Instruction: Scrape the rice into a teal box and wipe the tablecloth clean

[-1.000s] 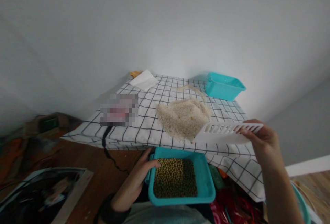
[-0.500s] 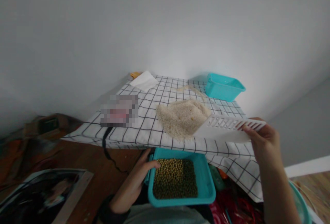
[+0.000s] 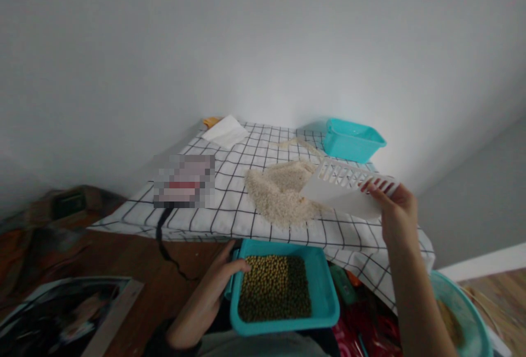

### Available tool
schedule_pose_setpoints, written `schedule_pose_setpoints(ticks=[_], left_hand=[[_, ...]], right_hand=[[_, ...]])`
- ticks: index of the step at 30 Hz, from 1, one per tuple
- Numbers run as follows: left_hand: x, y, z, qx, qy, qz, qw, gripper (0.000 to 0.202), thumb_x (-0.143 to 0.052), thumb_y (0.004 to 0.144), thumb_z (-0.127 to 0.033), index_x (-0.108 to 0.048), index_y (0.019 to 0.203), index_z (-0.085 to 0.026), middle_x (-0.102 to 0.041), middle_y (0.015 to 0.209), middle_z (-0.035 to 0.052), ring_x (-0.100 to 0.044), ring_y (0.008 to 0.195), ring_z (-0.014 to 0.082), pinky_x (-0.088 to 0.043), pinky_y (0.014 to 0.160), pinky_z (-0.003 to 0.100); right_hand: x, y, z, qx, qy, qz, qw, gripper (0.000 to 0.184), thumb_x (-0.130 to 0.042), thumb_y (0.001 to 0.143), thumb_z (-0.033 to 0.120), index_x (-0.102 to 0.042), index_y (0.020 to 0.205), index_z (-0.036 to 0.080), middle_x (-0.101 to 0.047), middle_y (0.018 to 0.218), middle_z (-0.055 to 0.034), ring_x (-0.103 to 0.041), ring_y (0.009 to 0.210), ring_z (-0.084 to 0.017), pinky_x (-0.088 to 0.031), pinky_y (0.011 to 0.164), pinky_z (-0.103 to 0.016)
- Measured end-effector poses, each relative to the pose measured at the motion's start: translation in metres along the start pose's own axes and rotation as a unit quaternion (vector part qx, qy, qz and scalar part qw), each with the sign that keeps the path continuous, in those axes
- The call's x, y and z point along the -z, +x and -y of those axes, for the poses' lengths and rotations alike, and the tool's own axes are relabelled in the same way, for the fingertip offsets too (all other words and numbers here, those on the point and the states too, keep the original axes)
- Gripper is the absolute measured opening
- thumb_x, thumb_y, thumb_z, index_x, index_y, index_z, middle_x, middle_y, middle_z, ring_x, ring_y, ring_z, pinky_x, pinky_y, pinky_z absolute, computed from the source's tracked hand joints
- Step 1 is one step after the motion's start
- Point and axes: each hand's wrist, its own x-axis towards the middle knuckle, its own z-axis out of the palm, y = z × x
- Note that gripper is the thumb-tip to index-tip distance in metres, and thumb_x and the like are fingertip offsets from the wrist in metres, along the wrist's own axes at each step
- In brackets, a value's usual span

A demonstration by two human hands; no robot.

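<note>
My left hand (image 3: 216,286) grips the left rim of a teal tub (image 3: 324,302) filled with green-yellow beans (image 3: 274,294), held just below the table's front edge. My right hand (image 3: 392,209) is closed on the far end of a white slotted plastic tray (image 3: 343,190). The tray tilts down to the left, its lower edge resting in a heap of white rice (image 3: 279,195) spread on the checked tablecloth (image 3: 230,212).
A second, empty-looking teal tub (image 3: 353,139) stands at the table's back right by the wall. A white folded cloth (image 3: 224,130) lies at the back left, a blurred patch (image 3: 184,180) near the left. A round teal bowl (image 3: 464,318) sits low right; clutter covers the floor at left.
My right hand has swung the white tray left and deeper into the rice heap, tilting it more steeply. The view has shifted slightly right. My left hand still holds the bean tub.
</note>
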Motion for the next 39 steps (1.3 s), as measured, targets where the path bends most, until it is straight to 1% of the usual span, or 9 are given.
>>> schedule_pose_setpoints(ticks=[4, 10, 14, 19, 23, 27, 30, 35, 39], left_hand=[[-0.002, -0.003, -0.003, 0.003, 0.012, -0.011, 1.0, 0.043, -0.061, 0.066, -0.022, -0.059, 0.109, -0.027, -0.073, 0.102, -0.0012, -0.066, 0.1, 0.0229, -0.047, 0.086, 0.031], [-0.001, -0.005, -0.005, -0.004, -0.003, 0.002, 1.0, 0.044, -0.061, 0.067, -0.02, -0.062, 0.111, -0.026, -0.071, 0.115, 0.0009, -0.063, 0.11, 0.0228, -0.047, 0.089, 0.029], [-0.001, -0.001, -0.001, -0.006, -0.008, 0.026, 1.0, 0.04, -0.061, 0.067, -0.019, -0.065, 0.106, -0.025, -0.074, 0.109, 0.0008, -0.065, 0.108, 0.0234, -0.049, 0.082, 0.028], [-0.005, 0.0, 0.005, -0.004, -0.024, 0.03, 0.999, 0.04, -0.061, 0.073, -0.019, -0.06, 0.111, -0.028, -0.073, 0.11, -0.0012, -0.064, 0.111, 0.0214, -0.048, 0.084, 0.027], [-0.01, -0.002, 0.0, -0.003, -0.018, 0.019, 1.0, 0.036, -0.06, 0.071, -0.017, -0.06, 0.104, -0.029, -0.073, 0.105, -0.0043, -0.065, 0.104, 0.0195, -0.047, 0.083, 0.025], [-0.009, -0.003, -0.002, 0.019, -0.012, 0.017, 1.0, 0.04, -0.061, 0.07, -0.017, -0.058, 0.108, -0.029, -0.073, 0.099, -0.005, -0.066, 0.097, 0.0197, -0.047, 0.081, 0.027], [-0.007, -0.002, -0.001, 0.003, -0.007, 0.031, 1.0, 0.036, -0.06, 0.071, -0.017, -0.059, 0.105, -0.028, -0.073, 0.099, -0.005, -0.065, 0.096, 0.0181, -0.047, 0.08, 0.025], [-0.009, -0.002, 0.001, -0.019, -0.019, 0.021, 0.999, 0.033, -0.061, 0.071, -0.016, -0.061, 0.101, -0.029, -0.073, 0.096, -0.0058, -0.066, 0.093, 0.0168, -0.047, 0.076, 0.023], [-0.009, 0.0, 0.005, -0.018, -0.021, 0.03, 0.999, 0.037, -0.062, 0.072, -0.02, -0.061, 0.108, -0.029, -0.074, 0.102, -0.003, -0.066, 0.099, 0.0198, -0.048, 0.082, 0.026]], right_hand=[[0.007, -0.003, 0.005, 0.011, 0.001, -0.007, 1.0, 0.017, -0.08, 0.067, 0.03, -0.072, 0.076, 0.018, -0.07, 0.071, -0.0026, -0.062, 0.065, -0.017, -0.046, 0.061, -0.028], [0.026, -0.01, 0.008, 0.018, -0.027, -0.026, 0.999, 0.018, -0.08, 0.067, 0.03, -0.071, 0.075, 0.018, -0.07, 0.07, -0.0022, -0.063, 0.064, -0.018, -0.046, 0.063, -0.029], [0.042, -0.018, 0.01, -0.003, -0.033, -0.044, 0.999, 0.018, -0.081, 0.067, 0.03, -0.072, 0.078, 0.019, -0.071, 0.07, -0.0016, -0.062, 0.064, -0.018, -0.045, 0.062, -0.029], [0.056, -0.024, 0.012, -0.022, -0.034, -0.036, 0.999, 0.02, -0.083, 0.066, 0.031, -0.073, 0.079, 0.02, -0.072, 0.074, -0.0015, -0.063, 0.067, -0.017, -0.044, 0.061, -0.027], [0.056, -0.028, 0.014, -0.03, -0.046, -0.004, 0.998, 0.019, -0.082, 0.066, 0.031, -0.072, 0.078, 0.02, -0.07, 0.072, -0.0004, -0.061, 0.064, -0.015, -0.043, 0.057, -0.025], [0.05, -0.03, 0.018, -0.045, -0.063, 0.02, 0.997, 0.019, -0.082, 0.067, 0.032, -0.072, 0.079, 0.021, -0.07, 0.072, -0.0003, -0.06, 0.062, -0.015, -0.043, 0.055, -0.025], [0.046, -0.031, 0.023, -0.044, -0.076, 0.036, 0.995, 0.017, -0.081, 0.068, 0.034, -0.071, 0.075, 0.021, -0.069, 0.07, -0.0013, -0.059, 0.059, -0.015, -0.041, 0.052, -0.026], [0.042, -0.032, 0.031, -0.046, -0.092, 0.04, 0.994, 0.015, -0.079, 0.07, 0.032, -0.07, 0.078, 0.021, -0.069, 0.072, -0.0011, -0.06, 0.064, -0.016, -0.043, 0.057, -0.026], [0.044, -0.031, 0.029, -0.053, -0.092, 0.038, 0.994, 0.017, -0.079, 0.07, 0.033, -0.071, 0.079, 0.022, -0.069, 0.071, -0.0011, -0.059, 0.062, -0.016, -0.042, 0.053, -0.026]])
